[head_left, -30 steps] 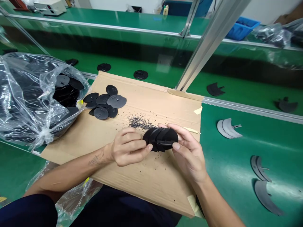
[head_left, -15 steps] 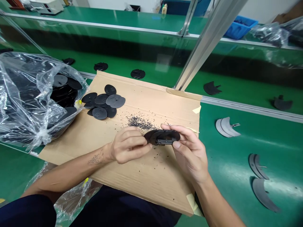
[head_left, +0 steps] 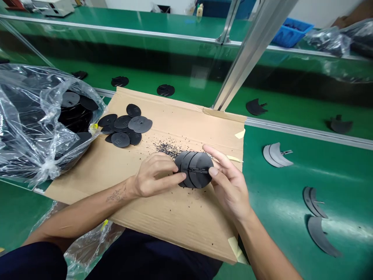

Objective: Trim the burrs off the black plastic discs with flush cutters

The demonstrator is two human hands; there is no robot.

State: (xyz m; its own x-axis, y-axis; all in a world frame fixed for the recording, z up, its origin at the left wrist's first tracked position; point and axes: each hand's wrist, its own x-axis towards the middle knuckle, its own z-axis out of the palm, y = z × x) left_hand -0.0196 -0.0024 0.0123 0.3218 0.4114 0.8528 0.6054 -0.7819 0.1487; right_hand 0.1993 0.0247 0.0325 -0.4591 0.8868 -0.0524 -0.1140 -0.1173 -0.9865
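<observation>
A round black plastic disc (head_left: 194, 170), with curved ridges and a narrow slotted bar across its middle, is held in the air between both hands. My left hand (head_left: 155, 175) pinches its left edge between thumb and fingers. On the right edge, my right hand (head_left: 230, 182) grips it with the thumb on the face turned to me; the index finger sticks out beyond the rim. Behind the disc, a scatter of tiny black pieces (head_left: 167, 147) lies on the cardboard sheet (head_left: 140, 212). Several flat black discs (head_left: 121, 140) lie in a pile farther left.
A clear plastic bag (head_left: 32, 128) full of black discs stands at the left. Black discs (head_left: 166, 90) and crescent parts (head_left: 256, 107) lie on the green surface beyond the cardboard. Grey crescent parts (head_left: 276, 154) rest on the right. A metal post (head_left: 247, 62) rises behind the cardboard.
The black disc has been tilted from nearly edge-on so that its ridged face now shows. My right index finger has lifted off its far rim. Both hands still hold it.
</observation>
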